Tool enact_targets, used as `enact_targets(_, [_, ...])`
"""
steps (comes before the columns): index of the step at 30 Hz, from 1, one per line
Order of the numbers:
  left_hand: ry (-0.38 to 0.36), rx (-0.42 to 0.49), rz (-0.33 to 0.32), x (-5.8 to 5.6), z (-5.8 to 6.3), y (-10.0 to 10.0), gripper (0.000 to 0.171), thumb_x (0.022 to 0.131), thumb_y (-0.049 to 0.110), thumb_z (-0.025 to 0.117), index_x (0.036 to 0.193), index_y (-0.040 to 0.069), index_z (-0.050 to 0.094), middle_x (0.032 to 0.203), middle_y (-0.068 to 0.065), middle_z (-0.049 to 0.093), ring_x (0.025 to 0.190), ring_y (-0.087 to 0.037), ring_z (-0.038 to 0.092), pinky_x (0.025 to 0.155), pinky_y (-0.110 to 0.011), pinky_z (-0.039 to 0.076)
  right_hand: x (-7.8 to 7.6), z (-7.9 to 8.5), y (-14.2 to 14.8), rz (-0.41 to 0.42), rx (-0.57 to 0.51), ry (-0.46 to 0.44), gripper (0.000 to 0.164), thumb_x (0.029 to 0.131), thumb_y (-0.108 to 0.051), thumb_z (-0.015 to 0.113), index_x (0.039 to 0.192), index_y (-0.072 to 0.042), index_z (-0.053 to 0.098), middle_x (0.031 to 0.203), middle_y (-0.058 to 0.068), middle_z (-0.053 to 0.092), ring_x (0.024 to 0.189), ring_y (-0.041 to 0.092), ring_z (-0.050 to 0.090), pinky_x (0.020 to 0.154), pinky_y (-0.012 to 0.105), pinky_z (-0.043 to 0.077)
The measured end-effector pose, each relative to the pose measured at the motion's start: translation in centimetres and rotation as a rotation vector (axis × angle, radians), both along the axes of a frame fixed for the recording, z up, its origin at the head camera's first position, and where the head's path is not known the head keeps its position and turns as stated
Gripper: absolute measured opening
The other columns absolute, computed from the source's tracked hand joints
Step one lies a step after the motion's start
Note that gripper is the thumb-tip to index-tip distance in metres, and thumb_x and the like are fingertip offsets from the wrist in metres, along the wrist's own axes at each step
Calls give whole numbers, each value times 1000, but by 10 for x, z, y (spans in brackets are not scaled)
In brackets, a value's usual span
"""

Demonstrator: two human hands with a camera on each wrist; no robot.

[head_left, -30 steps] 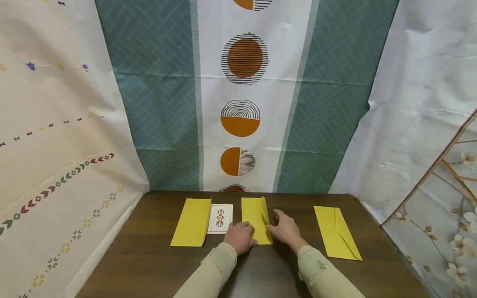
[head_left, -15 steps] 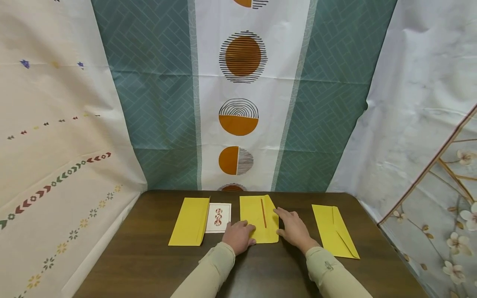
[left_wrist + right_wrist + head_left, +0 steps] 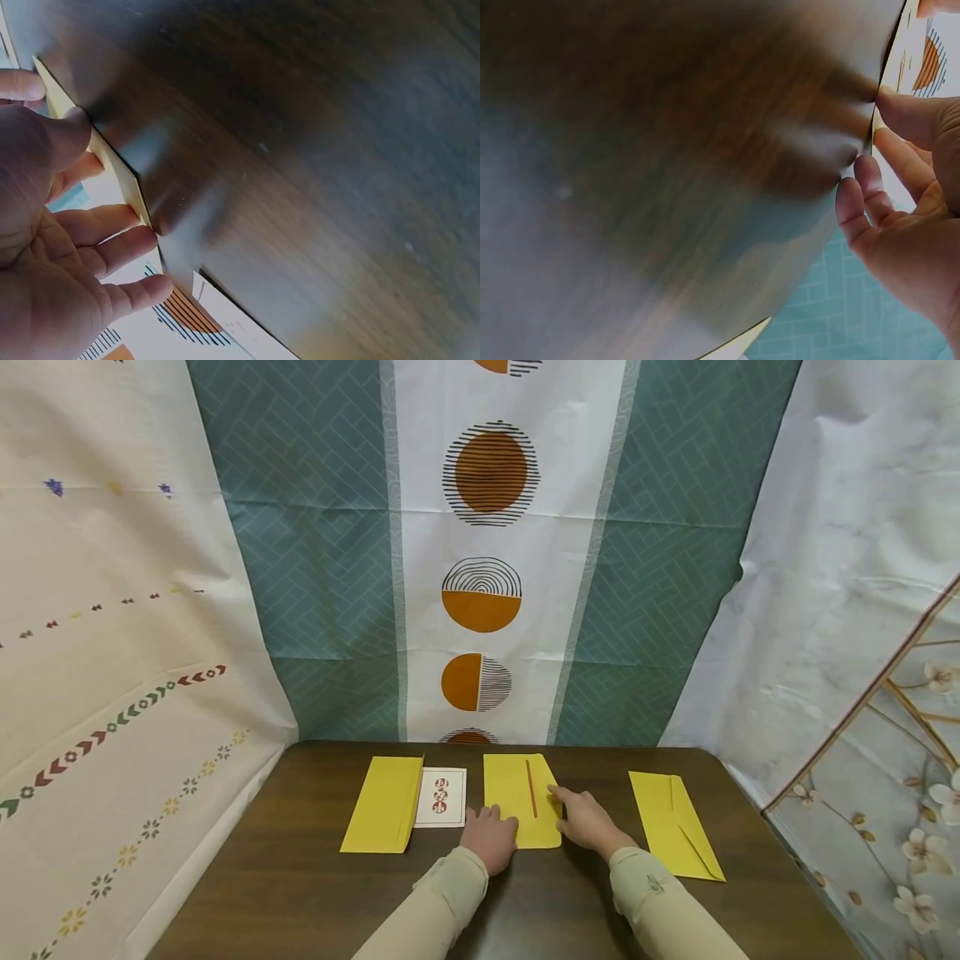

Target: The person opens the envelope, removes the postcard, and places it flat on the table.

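L hand (image 3: 491,838), R hand (image 3: 588,821), fingers loosely apart, prob. flattened mid env. (image 3: 517,793) nr tabletop (image 3: 300,860) far edge; next likely needed card (image 3: 441,797).

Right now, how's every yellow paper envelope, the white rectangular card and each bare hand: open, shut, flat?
Middle yellow paper envelope: flap unfolded rightward, red strip showing.
Left yellow paper envelope: plain side up; flap position unclear.
Right yellow paper envelope: flap folded over; can't tell if sealed.
White rectangular card: flat, printed side up.
Left hand: touching middle envelope.
Right hand: touching unfolded flap.
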State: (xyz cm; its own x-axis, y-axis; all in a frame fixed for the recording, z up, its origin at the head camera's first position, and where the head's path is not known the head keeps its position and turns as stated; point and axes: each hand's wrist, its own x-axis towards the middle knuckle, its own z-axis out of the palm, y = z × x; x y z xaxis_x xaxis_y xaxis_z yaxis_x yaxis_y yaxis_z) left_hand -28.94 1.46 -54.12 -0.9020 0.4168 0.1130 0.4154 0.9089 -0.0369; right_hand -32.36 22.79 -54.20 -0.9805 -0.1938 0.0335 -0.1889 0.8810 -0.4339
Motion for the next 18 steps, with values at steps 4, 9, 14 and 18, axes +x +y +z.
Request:
enact_targets(4, [-1, -9, 7, 5, 9, 0, 21, 99, 36, 73, 114, 21, 77, 110, -10, 73, 101, -28, 66, 90, -51, 51, -5, 2, -2, -6, -9, -19, 66, 92, -2, 78, 153, -5, 56, 145, 14, 69, 132, 43, 59, 113, 60, 48])
enact_targets(9, [12, -12, 8, 6, 12, 2, 19, 99, 32, 72, 112, 19, 77, 105, -9, 73, 95, -28, 68, 86, -49, 52, -8, 5, -4, 1, -15, -25, 65, 89, 2, 78, 150, -2, 58, 141, 16, 71, 136, 43, 60, 115, 59, 48])
enact_targets(14, [0, -19, 22, 5, 9, 6, 24, 101, 34, 70, 116, 16, 77, 109, -9, 74, 95, -32, 72, 91, -52, 54, -10, 8, -7, 23, 25, 10, 62, 86, 3, 79, 145, 1, 61, 133, 16, 75, 130, 43, 65, 113, 58, 50])
enact_targets(18, [-14, -4, 80, 5, 3, 14, 48, 97, 52, 74, 124, 13, 73, 120, -11, 73, 102, -36, 73, 100, -58, 54, -11, 9, -10, 19, 80, 33, 59, 85, 1, 81, 142, 0, 64, 130, 15, 77, 126, 42, 68, 112, 57, 51])
